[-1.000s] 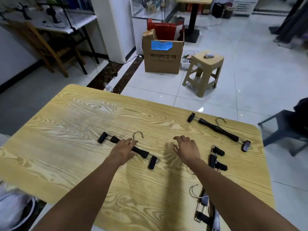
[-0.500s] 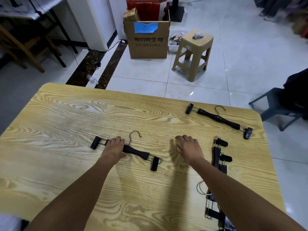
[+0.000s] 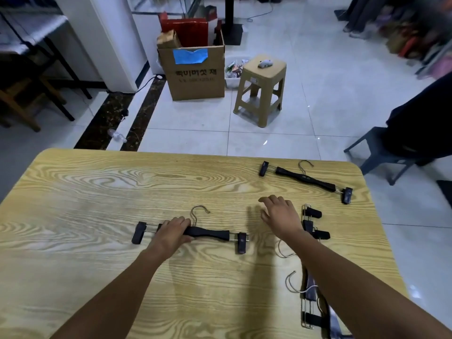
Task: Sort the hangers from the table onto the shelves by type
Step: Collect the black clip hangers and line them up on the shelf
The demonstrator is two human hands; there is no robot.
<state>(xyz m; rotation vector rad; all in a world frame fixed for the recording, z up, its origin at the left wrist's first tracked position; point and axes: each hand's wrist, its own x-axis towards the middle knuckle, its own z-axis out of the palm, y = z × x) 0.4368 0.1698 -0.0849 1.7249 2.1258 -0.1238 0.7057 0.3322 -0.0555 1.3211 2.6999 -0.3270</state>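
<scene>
The left hand (image 3: pixel 172 232) wraps the bar of the black hanger (image 3: pixel 208 233) flat on the table (image 3: pixel 85 204), hook (image 3: pixel 199 211) just right of the grip, so lift level lest the far clip (image 3: pixel 241 242) drags, while the right hand (image 3: pixel 281 215) hovers loose and empty.

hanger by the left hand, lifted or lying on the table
Lying flat: the hanger rests on the table, left hand gripping its bar.

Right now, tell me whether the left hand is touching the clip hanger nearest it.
Touching. In the head view the left hand lies on the clip hanger, fingers curled over its black bar, thumb at the near side.
</scene>
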